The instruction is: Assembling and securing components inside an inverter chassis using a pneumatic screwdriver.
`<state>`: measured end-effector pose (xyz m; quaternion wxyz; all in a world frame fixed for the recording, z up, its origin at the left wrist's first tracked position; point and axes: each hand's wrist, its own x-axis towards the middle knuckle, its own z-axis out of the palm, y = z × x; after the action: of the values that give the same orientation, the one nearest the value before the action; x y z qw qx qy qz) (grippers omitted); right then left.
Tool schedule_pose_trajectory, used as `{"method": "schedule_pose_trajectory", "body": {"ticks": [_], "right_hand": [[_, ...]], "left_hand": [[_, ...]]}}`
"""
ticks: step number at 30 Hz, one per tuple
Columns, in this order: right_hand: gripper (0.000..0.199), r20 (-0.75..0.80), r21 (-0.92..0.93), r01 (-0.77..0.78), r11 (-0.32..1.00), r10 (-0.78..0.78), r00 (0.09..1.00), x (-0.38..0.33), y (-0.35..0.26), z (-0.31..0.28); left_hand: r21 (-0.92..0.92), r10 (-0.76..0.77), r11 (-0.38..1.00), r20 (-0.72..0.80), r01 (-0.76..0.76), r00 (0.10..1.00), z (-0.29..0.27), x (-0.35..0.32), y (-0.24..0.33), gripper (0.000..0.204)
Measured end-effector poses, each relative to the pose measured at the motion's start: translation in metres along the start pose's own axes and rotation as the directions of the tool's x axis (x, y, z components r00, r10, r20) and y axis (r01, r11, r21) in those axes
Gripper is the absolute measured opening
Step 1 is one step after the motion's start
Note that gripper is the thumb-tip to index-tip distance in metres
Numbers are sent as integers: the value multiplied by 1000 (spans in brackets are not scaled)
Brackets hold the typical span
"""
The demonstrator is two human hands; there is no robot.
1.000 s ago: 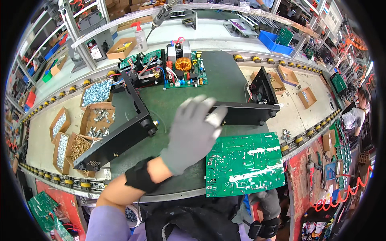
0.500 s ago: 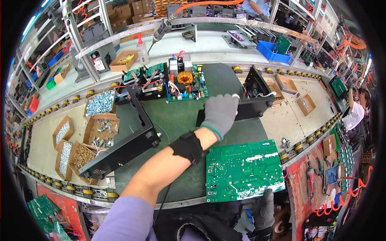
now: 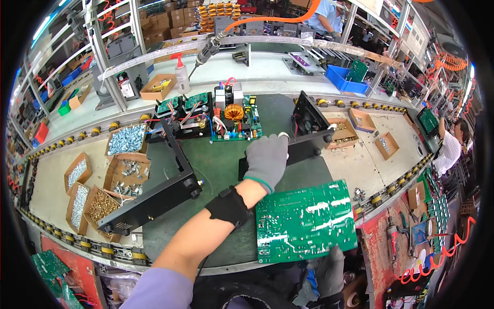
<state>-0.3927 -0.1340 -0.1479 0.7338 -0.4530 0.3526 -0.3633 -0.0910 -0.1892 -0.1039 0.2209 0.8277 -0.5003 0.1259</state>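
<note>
My left hand point(image 3: 266, 160), in a grey glove with a black wristband behind it, is closed on the edge of a black metal case point(image 3: 311, 144) standing at the right of the dark green mat point(image 3: 216, 159). In my right hand point(image 3: 332, 265), also gloved in grey, the near edge of a green circuit board point(image 3: 307, 221) is gripped. The board's solder side faces up, and it hides part of that hand's fingers. Left of my forearm lies another black metal frame point(image 3: 149, 198). Farther back sits an assembly with an orange copper coil point(image 3: 234, 112), heatsinks and wires.
Cardboard boxes of silver screws point(image 3: 127, 139) and brass fasteners point(image 3: 104, 204) stand at the left. More small boxes point(image 3: 387, 146) are at the right. A power screwdriver point(image 3: 208, 51) hangs over the back bench. Roller tracks point(image 3: 105, 251) border the work surface. Tools lie on a red bench point(image 3: 383, 239).
My left hand has drawn the black case slightly left and toward me. The circuit board in my right hand has shifted and tilted a little. The whole view has also shifted.
</note>
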Motion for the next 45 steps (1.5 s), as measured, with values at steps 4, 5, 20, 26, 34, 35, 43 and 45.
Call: {"method": "schedule_pose_trajectory", "body": {"ticks": [4,5,20,26,34,35,43,45], "right_hand": [[59,120,35,-78,996,73,990,44,-14,-5],[57,118,63,-133,989,125,985,54,-16,-10],[50,-504,-509,258,822,-527,685,38,-61,5],[58,232,-507,659,556,-648,726,27,-32,105],[49,823,-404,880,249,-321,469,32,-9,198],[51,871,-392,912,121,-272,410,34,-6,208],[52,929,-348,937,40,-117,350,60,-40,235],[36,949,-313,937,-156,-14,314,87,-75,232]], "left_hand": [[-231,66,970,-81,-83,995,-19,-1,-9,41],[-223,56,972,-107,-79,993,-25,-10,-10,41],[121,-574,814,316,568,755,-227,-225,-191,41],[-372,-515,632,454,680,727,-210,-249,-197,20],[-411,-55,850,552,329,832,-199,-227,-188,41],[-378,14,867,671,325,741,-203,-220,-193,50],[-465,131,874,506,141,853,-184,-80,-265,61],[-500,344,866,575,-13,742,-144,-63,-263,65]]}}
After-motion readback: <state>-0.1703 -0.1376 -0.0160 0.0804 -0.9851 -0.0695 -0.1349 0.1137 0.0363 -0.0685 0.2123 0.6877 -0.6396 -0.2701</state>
